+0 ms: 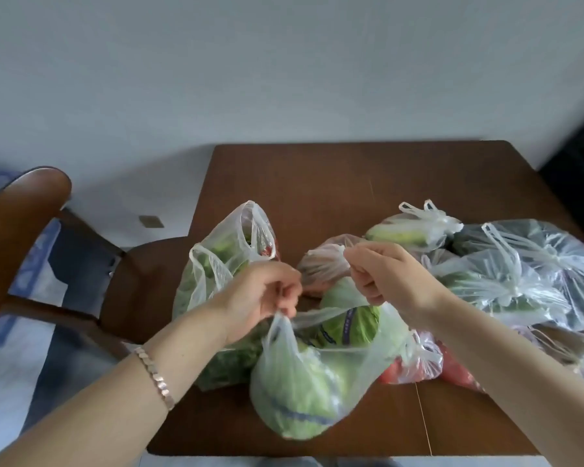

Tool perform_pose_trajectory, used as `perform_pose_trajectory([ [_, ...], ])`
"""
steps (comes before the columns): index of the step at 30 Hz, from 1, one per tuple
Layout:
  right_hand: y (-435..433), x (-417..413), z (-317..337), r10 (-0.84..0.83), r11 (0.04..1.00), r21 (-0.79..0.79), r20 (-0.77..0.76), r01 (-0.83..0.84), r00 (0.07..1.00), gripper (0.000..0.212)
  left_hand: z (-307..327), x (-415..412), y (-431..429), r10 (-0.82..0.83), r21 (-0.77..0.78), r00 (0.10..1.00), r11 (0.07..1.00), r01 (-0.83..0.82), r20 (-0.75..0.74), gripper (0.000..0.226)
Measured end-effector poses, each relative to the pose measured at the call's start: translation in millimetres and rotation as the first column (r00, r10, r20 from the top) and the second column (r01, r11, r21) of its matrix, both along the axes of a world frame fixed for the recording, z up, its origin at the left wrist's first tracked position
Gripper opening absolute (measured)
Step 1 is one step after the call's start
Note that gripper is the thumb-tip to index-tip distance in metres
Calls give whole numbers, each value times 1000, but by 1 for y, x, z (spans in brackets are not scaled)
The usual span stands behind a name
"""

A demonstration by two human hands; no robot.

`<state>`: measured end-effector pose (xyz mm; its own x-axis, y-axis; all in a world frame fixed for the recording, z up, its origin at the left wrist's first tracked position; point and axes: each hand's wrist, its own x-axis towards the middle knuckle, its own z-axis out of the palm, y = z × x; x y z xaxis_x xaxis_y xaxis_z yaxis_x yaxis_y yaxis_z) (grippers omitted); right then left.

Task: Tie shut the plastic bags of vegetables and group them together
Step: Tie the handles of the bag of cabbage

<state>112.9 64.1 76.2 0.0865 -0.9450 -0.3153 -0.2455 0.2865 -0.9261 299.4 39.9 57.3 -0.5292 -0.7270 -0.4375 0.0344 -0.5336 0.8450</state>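
The untied bag of greens (216, 264) leans by my left wrist at the edge of the worktop (317, 183), where a sharp tug could topple it. My left grip (263, 291) pinches one handle of the cabbage bag (300, 382) and my right grip (395, 278) clenches the other, with the bag resting near the front edge beside the tied bags (506, 281). If either thin handle slips or tears, the heavy head could roll off.

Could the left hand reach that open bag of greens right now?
Probably, once it lets go: the left hand pinches a handle of the cabbage bag, but the open bag stands just beyond it, nothing between.
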Motion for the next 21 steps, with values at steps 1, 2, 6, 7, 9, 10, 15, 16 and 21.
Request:
perform_pose_trajectory([
  [1, 1, -1, 3, 11, 1000, 14, 19, -12, 1000, 48, 1, 5, -4, 104, 13, 995, 995, -104, -1, 42],
  [2, 1, -3, 3, 11, 1000, 21, 31, -12, 999, 48, 3, 11, -8, 196, 23, 981, 980, -196, -4, 43],
  [6, 1, -9, -4, -2, 998, 67, 51, -2, 999, 47, 5, 12, -10, 243, -47, 969, 969, -241, 34, 37],
  [7, 0, -11, -7, -4, 997, 76, 61, 0, 998, 47, 3, 9, -9, 222, -80, 974, 973, -218, 53, 38],
  [9, -3, -16, -11, -38, 997, 71, 81, 32, 996, 46, 2, 0, -7, 236, -129, 967, 966, -223, 96, 41],
  [10, -6, -19, -13, -65, 996, 60, 100, 59, 993, 46, 3, -5, -6, 257, -147, 958, 960, -239, 124, 43],
  [15, -21, -23, -22, -66, 998, -5, 142, 68, 988, 37, 1, -13, -5, 280, -395, 857, 913, -98, 433, 35],
  [16, -22, -23, -24, -32, 999, -25, 127, 36, 991, 35, -1, -14, -3, 273, -470, 805, 883, 9, 527, 36],
  [21, -21, -29, -38, 57, 996, -69, 37, -54, 998, 32, -4, -19, 7, 298, -647, 708, 706, 288, 641, 20],
])
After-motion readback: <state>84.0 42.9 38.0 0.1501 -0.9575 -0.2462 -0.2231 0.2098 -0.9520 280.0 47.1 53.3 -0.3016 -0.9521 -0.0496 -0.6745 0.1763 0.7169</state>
